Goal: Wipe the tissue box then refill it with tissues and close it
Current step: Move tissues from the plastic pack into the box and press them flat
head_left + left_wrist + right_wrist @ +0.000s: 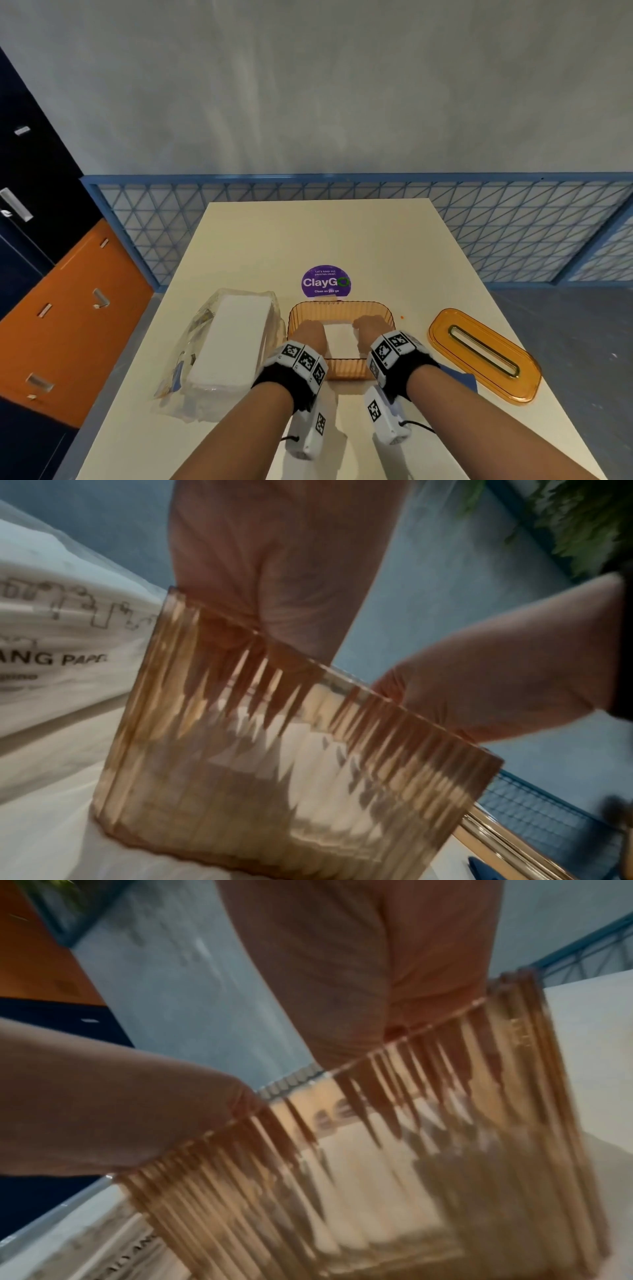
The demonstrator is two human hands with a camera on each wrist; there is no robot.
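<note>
pressing tissues (337,337) into tissue box (342,369) mid-table | left hand (308,334), right hand (371,329) inside, finger state i cannot tell | risk: uneven push crumples stack, lid (484,356) won't seat

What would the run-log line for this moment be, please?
refill | both hands in open tissue box on tissues | lid off, right

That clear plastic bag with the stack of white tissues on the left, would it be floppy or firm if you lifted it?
Probably floppy: the plastic pack looks loose and crinkled round the white stack, so the wrap would likely slip and sag in the hand. It looks light for its size, being soft paper. It lies flat on the table, so a push should slide it rather than tip or roll it.
</note>
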